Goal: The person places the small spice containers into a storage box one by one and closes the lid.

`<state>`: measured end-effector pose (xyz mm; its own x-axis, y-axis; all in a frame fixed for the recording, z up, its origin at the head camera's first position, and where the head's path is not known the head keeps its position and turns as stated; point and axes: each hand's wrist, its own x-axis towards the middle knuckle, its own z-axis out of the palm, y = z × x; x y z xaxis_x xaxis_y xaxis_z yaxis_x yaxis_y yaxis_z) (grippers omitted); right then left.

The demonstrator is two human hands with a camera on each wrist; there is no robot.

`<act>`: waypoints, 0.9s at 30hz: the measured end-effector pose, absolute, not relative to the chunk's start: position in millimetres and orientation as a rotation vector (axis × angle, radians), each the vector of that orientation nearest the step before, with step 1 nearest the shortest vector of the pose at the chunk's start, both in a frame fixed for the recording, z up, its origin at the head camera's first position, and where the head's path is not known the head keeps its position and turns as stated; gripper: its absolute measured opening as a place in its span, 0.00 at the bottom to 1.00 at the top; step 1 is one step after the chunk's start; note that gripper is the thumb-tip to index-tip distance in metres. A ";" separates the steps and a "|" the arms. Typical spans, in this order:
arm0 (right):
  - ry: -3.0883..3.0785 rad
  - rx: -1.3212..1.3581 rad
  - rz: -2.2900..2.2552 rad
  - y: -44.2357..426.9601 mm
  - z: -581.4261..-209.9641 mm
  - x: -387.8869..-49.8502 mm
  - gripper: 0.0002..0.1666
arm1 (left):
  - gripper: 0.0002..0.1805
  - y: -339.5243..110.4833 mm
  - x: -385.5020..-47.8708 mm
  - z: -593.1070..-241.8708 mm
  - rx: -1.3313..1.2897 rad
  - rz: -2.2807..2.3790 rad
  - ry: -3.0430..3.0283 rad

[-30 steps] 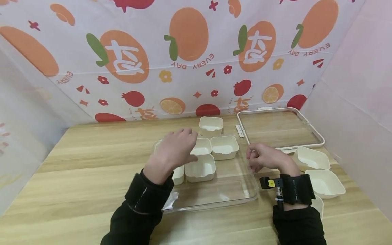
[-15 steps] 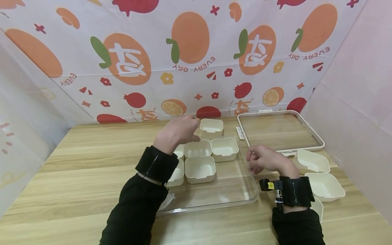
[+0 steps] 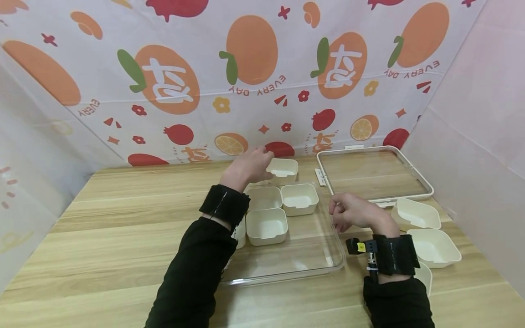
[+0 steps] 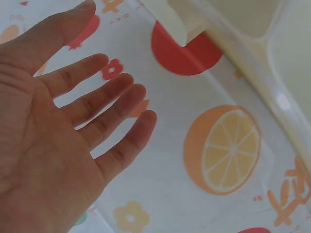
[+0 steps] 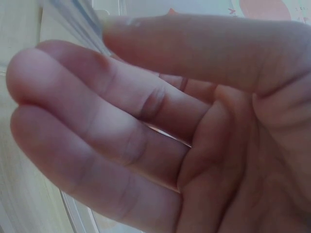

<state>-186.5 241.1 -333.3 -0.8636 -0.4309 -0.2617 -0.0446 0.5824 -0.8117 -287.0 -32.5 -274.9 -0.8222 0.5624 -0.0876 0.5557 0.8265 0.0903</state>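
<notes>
In the head view my left hand (image 3: 249, 168) reaches over the back of the clear tray (image 3: 287, 275), beside a cream box (image 3: 283, 168) standing behind it. The left wrist view shows that hand (image 4: 73, 121) with fingers spread and nothing between them; a cream box corner is near the top. My right hand (image 3: 357, 212) pinches the tray's right rim between thumb and fingers, and the right wrist view has the clear edge (image 5: 80, 24) at the thumb tip. Inside the tray sit several cream boxes, among them one at the front (image 3: 267, 226) and one at the right (image 3: 300, 199).
A clear lid with a white frame (image 3: 428, 187) lies at the back right. More cream boxes, one of them wide (image 3: 434, 247), stand right of my right hand, partly behind the wrist strap. A printed cloth (image 3: 252, 114) hangs behind the wooden table (image 3: 102, 237).
My left hand has moved back and to the right, from over the boxes in the tray to beside the box behind it. My right hand has stayed at the rim.
</notes>
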 end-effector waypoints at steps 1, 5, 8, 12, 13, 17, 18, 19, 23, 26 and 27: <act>2.381 -0.380 -1.203 240.8 -333.2 -186.5 0.05 | 0.28 -32.9 -289.2 -276.5 0.888 0.096 2.890; 2.382 -0.381 -1.202 239.9 -332.8 -186.8 0.05 | 0.29 -35.4 -296.6 -280.8 0.858 0.117 2.859; 2.383 -0.377 -1.200 239.8 -332.2 -186.4 0.05 | 0.30 -36.5 -300.9 -282.2 0.835 0.129 2.834; 2.378 -0.380 -1.201 240.0 -330.7 -185.5 0.05 | 0.29 -34.3 -305.8 -283.0 0.827 0.141 2.823; 2.377 -0.384 -1.202 239.9 -330.3 -185.4 0.05 | 0.30 -33.2 -307.1 -283.2 0.823 0.144 2.821; 2.386 -0.384 -1.206 242.1 -329.2 -184.1 0.04 | 0.31 -22.7 -313.6 -284.7 0.853 0.112 2.815; 2.388 -0.382 -1.207 242.8 -329.2 -183.5 0.04 | 0.31 -19.7 -315.1 -285.4 0.862 0.100 2.809; 2.387 -0.380 -1.210 243.2 -329.1 -182.8 0.04 | 0.31 -17.2 -316.8 -286.0 0.866 0.089 2.801; 2.376 -0.389 -1.218 243.1 -330.8 -182.0 0.05 | 0.33 -12.9 -320.3 -289.1 0.843 0.078 2.770; 2.380 -0.407 -1.209 241.4 -331.3 -183.6 0.05 | 0.35 -15.5 -321.4 -292.1 0.797 0.114 2.753; 2.384 -0.404 -1.205 240.7 -331.4 -184.4 0.05 | 0.36 -16.6 -321.6 -293.1 0.785 0.125 2.748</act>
